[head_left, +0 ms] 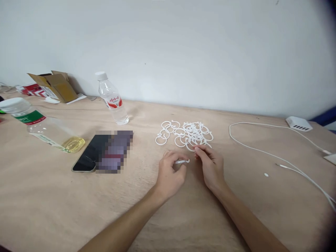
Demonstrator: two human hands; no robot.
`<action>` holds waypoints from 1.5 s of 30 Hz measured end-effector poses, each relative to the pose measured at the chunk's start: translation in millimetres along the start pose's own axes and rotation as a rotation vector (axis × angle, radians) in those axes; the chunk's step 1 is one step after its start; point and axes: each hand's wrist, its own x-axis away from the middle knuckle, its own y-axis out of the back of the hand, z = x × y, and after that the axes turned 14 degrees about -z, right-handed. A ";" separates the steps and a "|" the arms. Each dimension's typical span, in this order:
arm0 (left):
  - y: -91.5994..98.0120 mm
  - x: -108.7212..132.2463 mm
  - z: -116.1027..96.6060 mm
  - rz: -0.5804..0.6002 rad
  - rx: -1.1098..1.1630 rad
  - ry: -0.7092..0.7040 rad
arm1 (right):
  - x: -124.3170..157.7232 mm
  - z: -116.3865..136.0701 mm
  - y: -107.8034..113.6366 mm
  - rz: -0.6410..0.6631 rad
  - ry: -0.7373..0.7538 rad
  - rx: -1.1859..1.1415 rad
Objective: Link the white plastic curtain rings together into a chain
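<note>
Left hand (170, 171) pinching a white ring (181, 161) before the ring pile (193, 131)
It is looking light, stiff, slick (plastic, probably), its band suiting a fingertip pinch; the right hand (213, 168) is resting half-curled at the pile's edge, its grip impossible to tell.

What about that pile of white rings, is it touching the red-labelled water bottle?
No, the white rings lie to the right of the red-labelled water bottle, with wooden tabletop showing between them.

smooth plastic rings (193, 132), matt wooden tabletop (131, 196), glossy phone (88, 154).
</note>
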 end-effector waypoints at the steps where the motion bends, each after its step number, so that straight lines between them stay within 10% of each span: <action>1: 0.1 0.6 0.4 0.027 -0.027 -0.014 | -3.5 -1.1 1.0 -0.037 0.081 0.093; 13: -0.5 0.7 -0.1 0.141 -0.092 -0.127 | -10.7 -9.3 0.7 0.066 0.502 0.579; 24: 2.6 -10.8 8.4 -0.016 -0.064 0.043 | 5.8 0.8 19.0 0.219 0.380 0.459; 32: 2.4 -10.4 3.9 0.096 -0.146 -0.075 | 16.6 16.1 33.0 0.060 -0.112 -0.091; 37: 3.2 -9.0 1.9 0.149 -0.127 -0.149 | 8.7 24.5 34.4 0.203 -0.330 -0.380; 45: 2.6 -4.0 3.4 0.219 -0.067 -0.216 | 17.9 19.3 36.0 0.454 -0.133 -0.217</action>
